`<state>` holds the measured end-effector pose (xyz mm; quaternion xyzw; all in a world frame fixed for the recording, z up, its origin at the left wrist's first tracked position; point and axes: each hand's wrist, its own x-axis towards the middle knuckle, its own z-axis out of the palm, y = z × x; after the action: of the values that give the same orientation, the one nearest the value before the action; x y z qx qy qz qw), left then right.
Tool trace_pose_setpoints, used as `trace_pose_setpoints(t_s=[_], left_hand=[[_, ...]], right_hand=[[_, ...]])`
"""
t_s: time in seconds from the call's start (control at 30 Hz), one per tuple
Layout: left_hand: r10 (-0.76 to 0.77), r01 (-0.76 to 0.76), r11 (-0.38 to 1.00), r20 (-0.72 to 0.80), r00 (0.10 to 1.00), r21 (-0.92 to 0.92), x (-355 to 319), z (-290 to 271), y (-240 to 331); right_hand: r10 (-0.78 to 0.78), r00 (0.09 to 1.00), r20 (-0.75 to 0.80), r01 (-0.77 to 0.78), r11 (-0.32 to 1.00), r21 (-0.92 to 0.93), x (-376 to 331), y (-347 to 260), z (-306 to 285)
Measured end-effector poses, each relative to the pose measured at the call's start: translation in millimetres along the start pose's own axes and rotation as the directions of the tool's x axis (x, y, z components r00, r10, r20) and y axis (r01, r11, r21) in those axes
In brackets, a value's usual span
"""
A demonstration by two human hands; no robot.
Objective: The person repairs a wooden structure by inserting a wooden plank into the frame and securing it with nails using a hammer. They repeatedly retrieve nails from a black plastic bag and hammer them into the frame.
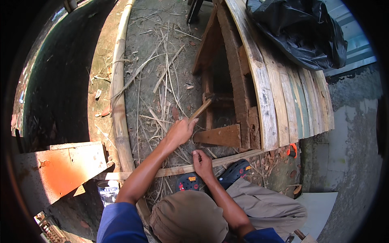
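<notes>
My left hand (181,131) is closed around the wooden handle of a hammer (201,108). Its dark head is up against the shadowed side of a brown wooden frame (233,69), so its shape is hard to make out. Nearer to me, my right hand (202,163) has its fingers curled over a long, narrow wooden slat (227,160). The fingertips reach past the slat's far edge; whatever they may pinch besides it is hidden. The slat runs from near the bamboo pole (120,97) at left to the foot of a slatted wooden top (279,97) at right.
A black plastic bag (300,32) lies on the slatted top. An orange-stained board (67,166) and a paint can (108,192) are at left. Loose strips (162,73) litter the ground. An orange-handled tool (292,150) lies at right, near a grey wall (348,141).
</notes>
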<state>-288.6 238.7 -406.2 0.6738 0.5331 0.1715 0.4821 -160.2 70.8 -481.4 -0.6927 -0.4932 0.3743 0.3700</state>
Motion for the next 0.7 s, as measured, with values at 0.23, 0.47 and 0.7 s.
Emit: trace_pose_setpoints(t_s=[0.23, 0.47, 0.7], left_hand=[[0.105, -0.105, 0.994, -0.008, 0.994, -0.039, -1, 4, 9], [0.037, -0.036, 0.998, 0.005, 0.999, -0.046, -1, -11, 30], [0.055, -0.054, 0.998, -0.041, 0.998, 0.021, 12, 6, 4]], right_hand=[[-0.04, 0.999, -0.019, 0.04, 0.999, -0.004, -3, 4, -1], [0.037, 0.999, -0.007, -0.037, 0.999, -0.031, -2, 2, -5], [0.025, 1.0, -0.012, -0.025, 0.998, -0.049, -8, -4, 1]])
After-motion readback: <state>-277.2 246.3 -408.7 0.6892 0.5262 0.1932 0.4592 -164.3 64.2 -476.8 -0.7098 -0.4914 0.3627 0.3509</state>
